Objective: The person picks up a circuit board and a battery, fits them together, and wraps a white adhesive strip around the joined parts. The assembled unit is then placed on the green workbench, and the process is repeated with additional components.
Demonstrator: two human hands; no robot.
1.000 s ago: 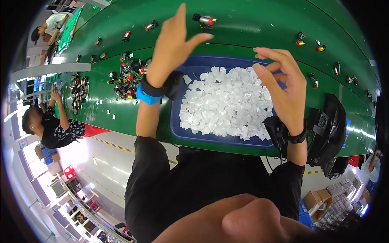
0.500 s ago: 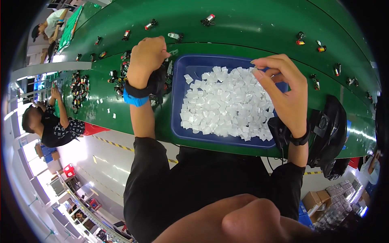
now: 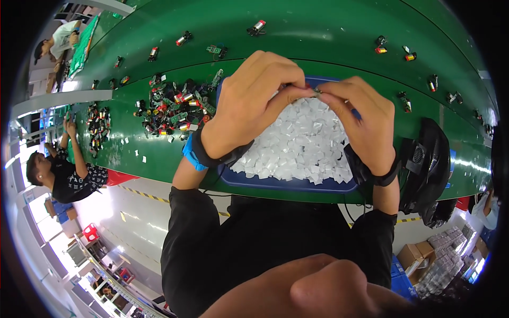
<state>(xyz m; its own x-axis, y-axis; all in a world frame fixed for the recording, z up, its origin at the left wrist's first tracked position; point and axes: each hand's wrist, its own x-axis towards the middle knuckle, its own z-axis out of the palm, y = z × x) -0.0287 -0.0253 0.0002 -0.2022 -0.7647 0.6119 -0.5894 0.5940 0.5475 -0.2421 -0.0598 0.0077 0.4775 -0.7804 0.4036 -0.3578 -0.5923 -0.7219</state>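
Above the far side of a blue tray (image 3: 297,185), my hands meet fingertip to fingertip. My left hand (image 3: 254,100) is closed on a small electronic part (image 3: 317,92), which is mostly hidden by the fingers; a dark, greenish bit and a speck of red show. The fingertips of my right hand (image 3: 366,114) pinch at that same part from the other side. Whether a white piece is also between them, I cannot tell. Below my hands the tray holds a heap of small white square pieces (image 3: 297,143).
Left of the tray lies a pile of small circuit boards with red-and-gold cylinders (image 3: 177,108). Similar assemblies (image 3: 258,27) are scattered along the far strip of the green table (image 3: 328,53). A black bag (image 3: 427,164) sits at the right. Co-workers (image 3: 63,169) are at the left.
My left hand has moved right, from beside the pile to above the tray, bringing the small part. The right hand has shifted slightly left and down, and their fingertips now meet.
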